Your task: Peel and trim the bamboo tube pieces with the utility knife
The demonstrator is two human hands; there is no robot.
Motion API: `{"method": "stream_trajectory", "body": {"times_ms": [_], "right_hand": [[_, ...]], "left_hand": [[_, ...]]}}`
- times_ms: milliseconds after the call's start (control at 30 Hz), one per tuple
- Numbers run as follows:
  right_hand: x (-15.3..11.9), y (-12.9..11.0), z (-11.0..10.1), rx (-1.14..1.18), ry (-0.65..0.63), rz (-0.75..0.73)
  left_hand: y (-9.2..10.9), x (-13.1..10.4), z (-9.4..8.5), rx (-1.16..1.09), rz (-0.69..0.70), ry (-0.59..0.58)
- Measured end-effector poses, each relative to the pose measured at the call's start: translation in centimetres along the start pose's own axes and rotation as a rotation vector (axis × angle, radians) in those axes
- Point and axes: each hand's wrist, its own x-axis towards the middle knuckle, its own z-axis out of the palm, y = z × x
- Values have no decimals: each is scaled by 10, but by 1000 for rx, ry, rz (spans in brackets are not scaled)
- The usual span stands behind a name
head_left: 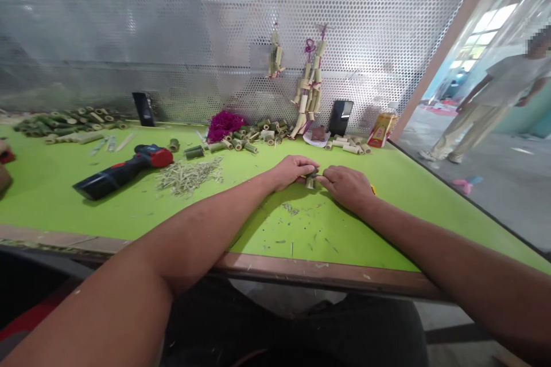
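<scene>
Surface and room, left to right. Bright lime-green tabletop [424, 183] with worn brown front edge, backed by silvery perforated metal panel [193, 40]. At left edge, part of another person's hand [3, 179], cut off by the frame. Next, at rear, long pile of green bamboo tubes [73, 123]; beside it, upright black phone-like slab [143, 109]. Forward of these, black-and-red handheld power tool [124, 171], lying down. Just right of tool, loose heap of straw-coloured shavings [189, 176]. Behind shavings, tangled magenta fibre bundle [225, 126] against short green bamboo offcuts [245, 136]. On panel, two hanging strings of pale bamboo segments [316, 74], the right one longer. Far right, beyond tabletop, grey concrete-like floor [495, 200] and standing person in light shirt and pale trousers [484, 97].

Containers. At rear, white sheet or shallow dish (unclear which), bearing small brown packet [317, 133]. Farther right, yellow bottle-shaped container with red label [382, 128]; contents unclear.

Work piece. Left hand [293, 172]: fingers drawn narrow, holding upper part of short green bamboo piece [310, 182], pale cut end toward front edge. Right hand [349, 184]: fingers curled, close against right side of piece; whether gripping anything, unclear. Below piece, scattered loose shavings.
</scene>
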Motion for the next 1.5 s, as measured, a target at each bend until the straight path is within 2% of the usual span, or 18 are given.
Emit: {"method": "stream_trajectory", "body": {"times_ms": [100,233,300,500,567,767,933,1100,1233,1333,1500], "right_hand": [[0,1,-1,4,-57,0],[-4,-2,-2,-3,-138,-147],[-7,-3,-2,-8,-138,-178],[-5,-1,-2,5,-10,23],[-2,1,-1,4,-2,45],[0,0,0,-10,-80,-32],[-6,-2,0,-30,-117,-211],[-5,0,1,-9,-9,-40],[-2,0,1,-26,-11,-12],[-3,-1,1,-28,-64,-46],[-7,-5,0,-49,-103,-206]], "left_hand": [[0,1,0,6,-1,1],[-2,3,-1,-13,-8,8],[-2,3,-1,-11,-10,12],[-1,1,0,69,30,21],[0,0,1,83,30,28],[2,0,3,79,6,31],[0,0,2,101,16,46],[1,-1,2,107,42,27],[3,-1,3,104,38,29],[3,-1,5,103,37,26],[1,0,5,124,50,33]]}}
